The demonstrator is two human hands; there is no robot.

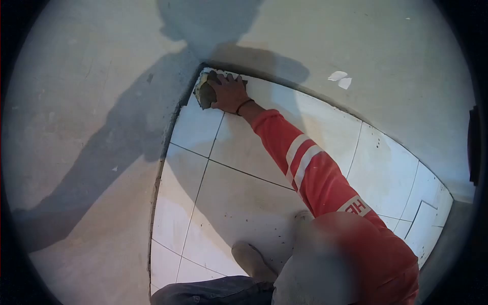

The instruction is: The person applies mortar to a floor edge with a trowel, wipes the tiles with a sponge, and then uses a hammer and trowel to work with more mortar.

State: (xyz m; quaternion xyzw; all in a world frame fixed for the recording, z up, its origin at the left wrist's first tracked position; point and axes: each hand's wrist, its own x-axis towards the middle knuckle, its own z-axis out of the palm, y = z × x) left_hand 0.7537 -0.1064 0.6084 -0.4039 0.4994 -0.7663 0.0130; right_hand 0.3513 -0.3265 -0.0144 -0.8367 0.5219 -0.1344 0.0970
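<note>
Partly yellowish, mostly dark sponge (207, 93)

red sleeve (279, 141) | two pale bands (303, 158) | white patch (346, 207), red letters (360, 205) | dark wristband (245, 105) | dark trousers (216, 292) | brownish shoe (251, 259)

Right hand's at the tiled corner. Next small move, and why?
I'd probably draw the right hand and the sponge-like pad away from the corner, along the tiles: the pad is already nearly against the wall edges, and specks dot the tiles nearer the feet.
</note>
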